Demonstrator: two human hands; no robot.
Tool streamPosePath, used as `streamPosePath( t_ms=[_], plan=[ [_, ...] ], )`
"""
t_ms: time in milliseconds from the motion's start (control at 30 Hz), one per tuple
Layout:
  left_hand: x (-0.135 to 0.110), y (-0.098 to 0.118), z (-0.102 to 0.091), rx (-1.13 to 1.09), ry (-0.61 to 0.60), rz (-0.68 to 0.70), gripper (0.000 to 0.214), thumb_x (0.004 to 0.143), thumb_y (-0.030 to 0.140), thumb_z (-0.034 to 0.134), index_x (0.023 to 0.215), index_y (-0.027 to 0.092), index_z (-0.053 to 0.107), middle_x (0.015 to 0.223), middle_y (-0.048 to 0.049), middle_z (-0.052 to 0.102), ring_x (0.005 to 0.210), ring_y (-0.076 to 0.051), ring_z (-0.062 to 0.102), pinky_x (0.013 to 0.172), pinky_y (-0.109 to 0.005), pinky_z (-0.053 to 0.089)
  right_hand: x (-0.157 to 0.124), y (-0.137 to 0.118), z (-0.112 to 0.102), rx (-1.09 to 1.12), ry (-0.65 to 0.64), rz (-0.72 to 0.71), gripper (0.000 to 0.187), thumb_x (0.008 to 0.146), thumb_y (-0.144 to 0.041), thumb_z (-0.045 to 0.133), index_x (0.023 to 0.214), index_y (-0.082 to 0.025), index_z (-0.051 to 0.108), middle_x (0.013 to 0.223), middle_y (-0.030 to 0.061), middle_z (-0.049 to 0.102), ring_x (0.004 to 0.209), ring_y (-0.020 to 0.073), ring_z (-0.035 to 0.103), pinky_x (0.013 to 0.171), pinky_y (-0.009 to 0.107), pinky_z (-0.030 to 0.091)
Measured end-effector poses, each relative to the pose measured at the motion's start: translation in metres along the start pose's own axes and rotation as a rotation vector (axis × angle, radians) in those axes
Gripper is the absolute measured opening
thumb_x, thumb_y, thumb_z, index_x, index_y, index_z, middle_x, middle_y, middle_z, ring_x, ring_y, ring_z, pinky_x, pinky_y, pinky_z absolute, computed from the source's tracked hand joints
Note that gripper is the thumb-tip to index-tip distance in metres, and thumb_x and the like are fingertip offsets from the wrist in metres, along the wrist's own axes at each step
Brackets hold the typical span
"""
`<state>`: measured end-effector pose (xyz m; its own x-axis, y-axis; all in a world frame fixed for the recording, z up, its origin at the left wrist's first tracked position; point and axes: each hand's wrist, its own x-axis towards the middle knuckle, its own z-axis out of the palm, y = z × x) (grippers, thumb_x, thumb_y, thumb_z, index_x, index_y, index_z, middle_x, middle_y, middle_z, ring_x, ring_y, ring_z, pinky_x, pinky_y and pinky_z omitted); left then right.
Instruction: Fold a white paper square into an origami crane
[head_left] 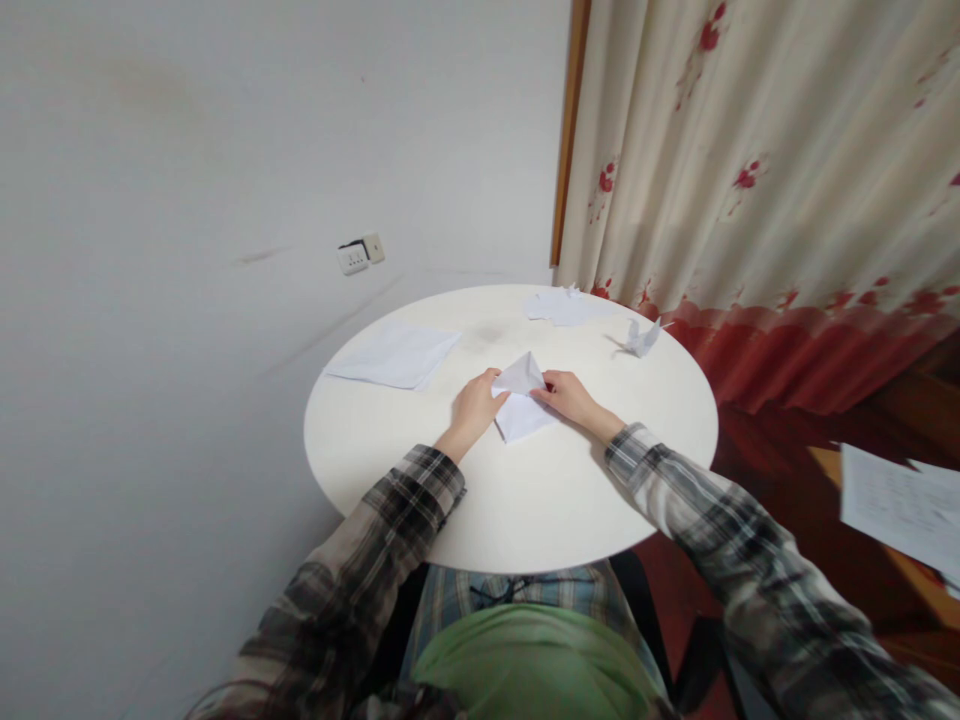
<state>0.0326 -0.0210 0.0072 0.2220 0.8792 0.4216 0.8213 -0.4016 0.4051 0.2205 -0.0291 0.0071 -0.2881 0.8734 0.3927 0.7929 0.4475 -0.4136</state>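
Observation:
A partly folded white paper (520, 398) lies in the middle of a round white table (525, 500). My left hand (475, 403) pinches its left edge, fingers closed on the fold. My right hand (566, 394) grips the paper's right corner, fingers curled on it. Both forearms wear plaid sleeves and rest over the table's near half.
A flat stack of white sheets (395, 356) lies at the table's left. Crumpled folded papers (564, 305) sit at the far edge, and a small folded paper figure (642, 338) at the right. A curtain (757, 180) hangs behind. Printed sheets (896, 505) lie on a wooden surface, right.

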Motion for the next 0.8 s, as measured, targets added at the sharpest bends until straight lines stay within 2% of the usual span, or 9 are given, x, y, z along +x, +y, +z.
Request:
streamPosePath(
  t_ms=[800],
  plan=[
    [-0.0006, 0.0004, -0.0002, -0.015, 0.007, -0.024, 0.03, 0.069, 0.02, 0.062, 0.099, 0.023, 0.056, 0.091, -0.0044, 0.066, 0.081, -0.019, 0.061, 0.064, -0.025, 0.044, -0.0006, 0.0013, 0.002, 0.066, 0.003, 0.001, 0.015, 0.072, -0.025, 0.057, 0.078, -0.012, 0.062, 0.071, 0.0054, 0.063, 0.058, 0.0123, 0.05, 0.054, 0.021, 0.032]
  ],
)
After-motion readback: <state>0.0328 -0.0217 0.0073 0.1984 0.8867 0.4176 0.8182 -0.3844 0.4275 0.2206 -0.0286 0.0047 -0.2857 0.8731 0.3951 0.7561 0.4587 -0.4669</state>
